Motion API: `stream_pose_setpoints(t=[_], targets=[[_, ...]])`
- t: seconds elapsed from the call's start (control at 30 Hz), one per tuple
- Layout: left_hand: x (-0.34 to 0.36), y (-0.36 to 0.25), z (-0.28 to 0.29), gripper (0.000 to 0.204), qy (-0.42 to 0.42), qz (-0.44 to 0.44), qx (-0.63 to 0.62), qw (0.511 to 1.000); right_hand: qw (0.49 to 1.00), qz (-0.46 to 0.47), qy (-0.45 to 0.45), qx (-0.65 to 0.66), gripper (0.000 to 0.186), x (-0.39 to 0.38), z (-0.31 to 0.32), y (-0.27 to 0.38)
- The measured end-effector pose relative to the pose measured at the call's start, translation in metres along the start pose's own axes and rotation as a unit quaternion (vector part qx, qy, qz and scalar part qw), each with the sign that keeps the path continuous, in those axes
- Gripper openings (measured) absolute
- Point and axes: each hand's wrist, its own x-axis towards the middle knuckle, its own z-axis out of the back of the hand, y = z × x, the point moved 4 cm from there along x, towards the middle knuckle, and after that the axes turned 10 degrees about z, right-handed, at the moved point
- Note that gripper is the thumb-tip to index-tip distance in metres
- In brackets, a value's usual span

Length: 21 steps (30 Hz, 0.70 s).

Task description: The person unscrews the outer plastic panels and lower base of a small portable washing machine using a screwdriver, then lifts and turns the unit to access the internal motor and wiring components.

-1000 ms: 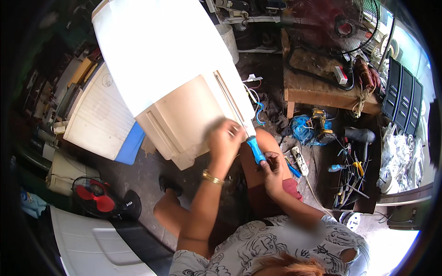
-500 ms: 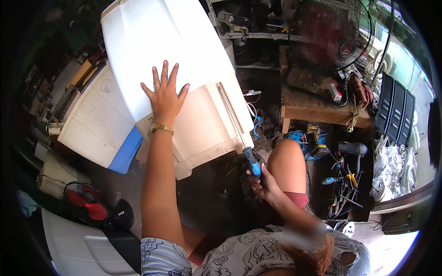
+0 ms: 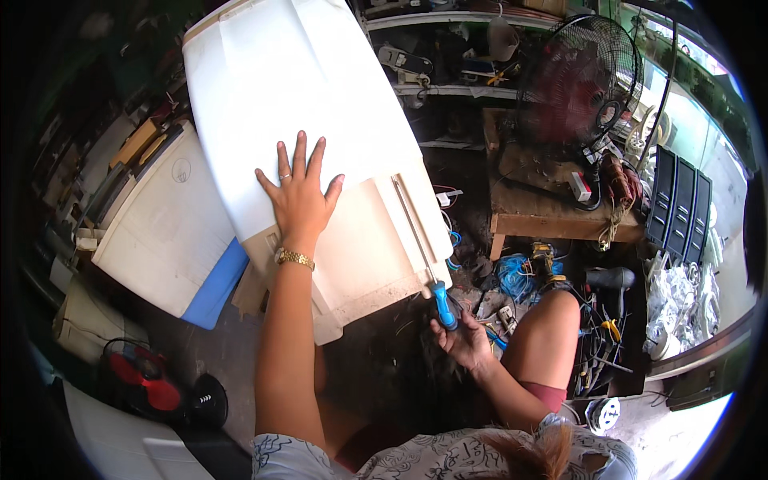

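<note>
A large white and cream plastic casing (image 3: pixel 296 88) lies tilted in front of me. My left hand (image 3: pixel 302 204), fingers spread, rests flat on it where the white part meets the cream part. In my right hand (image 3: pixel 466 342) is the blue handle of a long-shaft screwdriver (image 3: pixel 444 308), held between thumb and fingers with the palm turned partly up. Its thin metal shaft runs along a groove at the casing's right side, and the tip reaches the upper end of that groove. Whether the tip touches a screw is too small to tell.
A second off-white panel (image 3: pixel 164 220) with a blue lower edge leans at the left. To the right stand a low wooden table (image 3: pixel 560 224) and a fan (image 3: pixel 580 88). Several tools, including yellow-handled pliers (image 3: pixel 611 330), lie beside my knee. A red-bladed fan (image 3: pixel 148 376) sits lower left.
The casing and my left hand sit lower in the view. My right hand has turned its palm upward around the screwdriver handle, and my right knee has shifted right and down.
</note>
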Motion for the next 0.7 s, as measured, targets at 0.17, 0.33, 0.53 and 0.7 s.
stream_pose_setpoints(t=[0.17,0.33,0.53,0.7], targets=[[0.006,-0.014,0.001,0.064,-0.005,-0.007,-0.007,1.000,0.961,-0.113,0.249,0.042,0.032,0.026,0.040,0.014],[0.000,0.001,-0.002,0.063,-0.002,0.002,0.006,1.000,0.994,0.103,-0.015,0.014,0.044,0.000,-0.001,0.002],[0.001,-0.002,-0.004,0.062,-0.038,-0.005,0.004,0.999,0.991,-0.017,0.128,-0.039,0.043,0.016,0.027,0.013],[0.000,-0.003,-0.001,0.062,-0.011,0.002,-0.001,1.000,0.992,0.103,0.067,-0.017,0.040,-0.002,0.006,0.005]])
